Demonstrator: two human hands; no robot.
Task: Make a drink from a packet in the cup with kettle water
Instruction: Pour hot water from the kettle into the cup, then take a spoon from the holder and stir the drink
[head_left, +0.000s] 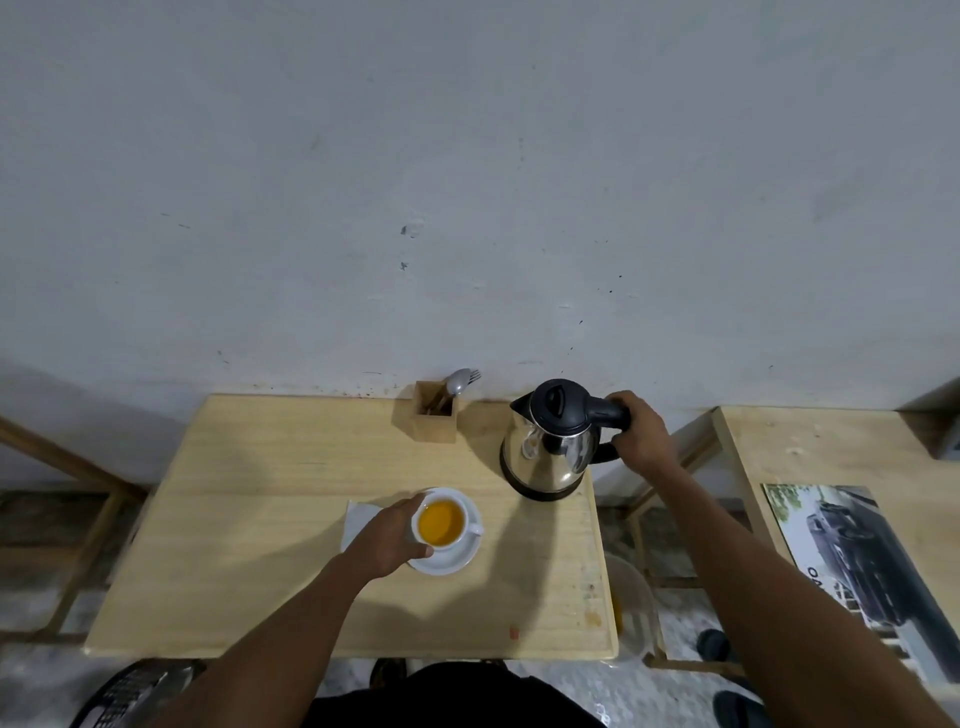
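A white cup (470, 529) full of orange liquid stands on a white saucer (452, 558) near the middle of the wooden table (249, 519). My left hand (384, 540) wraps around the cup's left side. A steel kettle (550, 452) with a black lid stands upright on the table at the back right. My right hand (636, 431) is closed around its black handle. A white packet or napkin (358, 519) lies flat just left of the saucer, partly under my left hand.
A wooden holder (434, 413) with a spoon and fork stands by the wall, left of the kettle. A second wooden table (810, 457) with a car picture (852, 561) is to the right. A translucent bucket (631, 603) sits on the floor between the tables.
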